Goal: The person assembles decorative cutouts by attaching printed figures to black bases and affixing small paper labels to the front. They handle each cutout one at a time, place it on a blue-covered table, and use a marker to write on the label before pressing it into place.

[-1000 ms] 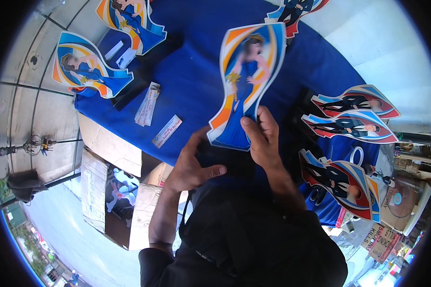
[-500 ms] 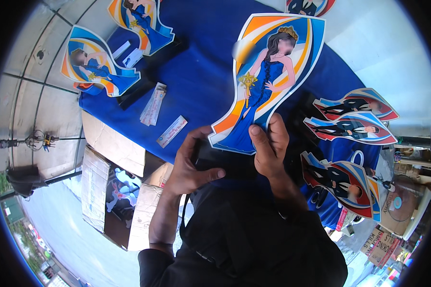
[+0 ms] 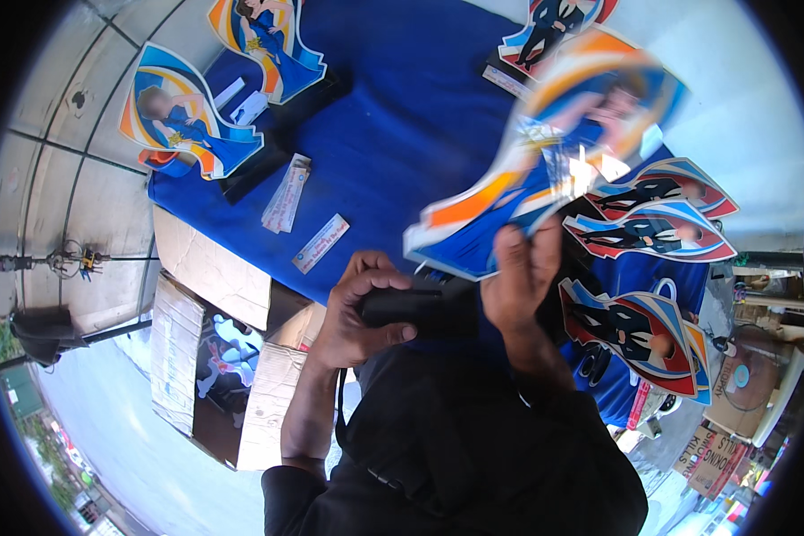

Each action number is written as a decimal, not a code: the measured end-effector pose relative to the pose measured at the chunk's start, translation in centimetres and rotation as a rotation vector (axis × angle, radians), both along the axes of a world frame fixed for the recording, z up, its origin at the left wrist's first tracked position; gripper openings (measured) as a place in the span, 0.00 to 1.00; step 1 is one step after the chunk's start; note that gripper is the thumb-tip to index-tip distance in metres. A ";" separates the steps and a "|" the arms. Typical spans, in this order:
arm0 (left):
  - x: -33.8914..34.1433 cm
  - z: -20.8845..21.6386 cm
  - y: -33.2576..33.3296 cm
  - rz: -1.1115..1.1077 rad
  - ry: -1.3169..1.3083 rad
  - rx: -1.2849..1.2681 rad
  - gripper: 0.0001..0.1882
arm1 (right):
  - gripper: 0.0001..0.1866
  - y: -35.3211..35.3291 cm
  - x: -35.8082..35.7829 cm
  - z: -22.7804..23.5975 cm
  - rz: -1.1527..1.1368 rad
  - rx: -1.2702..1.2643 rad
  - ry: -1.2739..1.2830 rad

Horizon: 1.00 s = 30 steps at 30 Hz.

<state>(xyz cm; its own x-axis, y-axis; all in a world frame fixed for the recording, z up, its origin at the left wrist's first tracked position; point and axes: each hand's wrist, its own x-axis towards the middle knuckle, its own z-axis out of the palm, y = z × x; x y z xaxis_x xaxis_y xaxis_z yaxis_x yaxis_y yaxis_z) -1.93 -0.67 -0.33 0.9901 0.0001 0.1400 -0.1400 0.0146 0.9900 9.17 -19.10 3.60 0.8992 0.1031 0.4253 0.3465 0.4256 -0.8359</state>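
Observation:
My right hand (image 3: 520, 281) grips the lower edge of a curved trophy panel (image 3: 482, 219) printed with a figure in a blue gown on orange, white and blue swirls. The panel tilts to the right, its upper part smeared by motion and bright with glare. My left hand (image 3: 344, 323) is closed round a black block-like base (image 3: 420, 308) in front of my body. The panel's bottom edge is just above the base; whether they touch I cannot tell. Left of the hands, a single printed strip (image 3: 322, 243) and a small stack of strips (image 3: 286, 194) lie on the blue cloth (image 3: 375, 116).
Two gown-figure trophies (image 3: 188, 116) stand at the far left. Several suit-figure trophies (image 3: 630, 339) line the right side, and another (image 3: 545, 36) stands at the back. An open cardboard box (image 3: 179, 348) holding cutouts is below the table's left edge.
My right hand has tipped the panel's top to the right and moved slightly right. My left hand has stayed nearly in place, the black base now showing more clearly in it.

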 end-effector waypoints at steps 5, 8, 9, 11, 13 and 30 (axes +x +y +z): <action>-0.7 -1.1 -1.1 0.073 0.005 0.134 0.39 | 0.13 -2.7 1.5 1.0 0.072 -0.100 0.047; -0.6 -1.2 -1.7 0.081 -0.044 0.040 0.46 | 0.13 -2.6 0.8 0.4 0.078 -0.276 -0.157; -0.6 -1.2 -1.8 0.081 -0.069 0.004 0.49 | 0.14 -2.5 0.4 0.2 0.116 -0.214 -0.120; -0.7 -1.1 -1.9 0.082 -0.031 -0.080 0.51 | 0.14 -2.1 0.1 0.0 0.124 -0.178 -0.088; -0.8 -0.9 -1.9 0.079 -0.017 -0.120 0.52 | 0.14 -1.9 0.0 0.0 0.143 -0.135 -0.041; -1.4 0.0 -2.5 0.136 -0.249 0.072 0.48 | 0.26 -2.5 -0.8 -0.9 0.216 -0.042 -0.119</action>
<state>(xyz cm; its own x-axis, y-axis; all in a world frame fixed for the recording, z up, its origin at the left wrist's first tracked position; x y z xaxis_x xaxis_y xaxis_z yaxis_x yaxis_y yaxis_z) -3.30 -3.19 -0.31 0.9169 0.1113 0.3833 -0.3749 -0.0897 0.9227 8.37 -21.59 2.74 0.7983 0.3073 0.5179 0.3479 0.4666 -0.8132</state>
